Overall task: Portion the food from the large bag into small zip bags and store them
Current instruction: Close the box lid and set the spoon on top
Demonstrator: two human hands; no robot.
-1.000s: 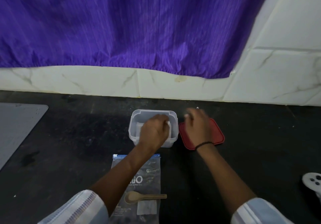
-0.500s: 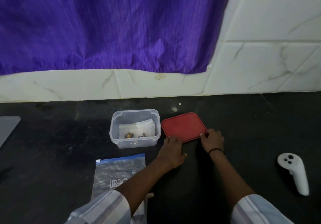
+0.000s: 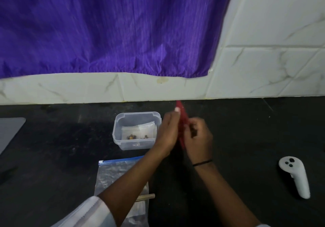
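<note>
Red lid (image 3: 182,121) is held on edge between left hand (image 3: 168,131) and right hand (image 3: 198,137), both grasping it; judged light, stiff; best gripped at rims over container (image 3: 137,130).

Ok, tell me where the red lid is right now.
In the head view the red lid is held on edge between both hands, left hand and right hand, just right of the clear container.

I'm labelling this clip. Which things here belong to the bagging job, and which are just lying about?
Job:
clear tub holding small zip bags
red lid, held on edge by left hand and right hand
large zip bag
wooden spoon handle

Lying about:
white controller
grey mat
purple curtain
</note>
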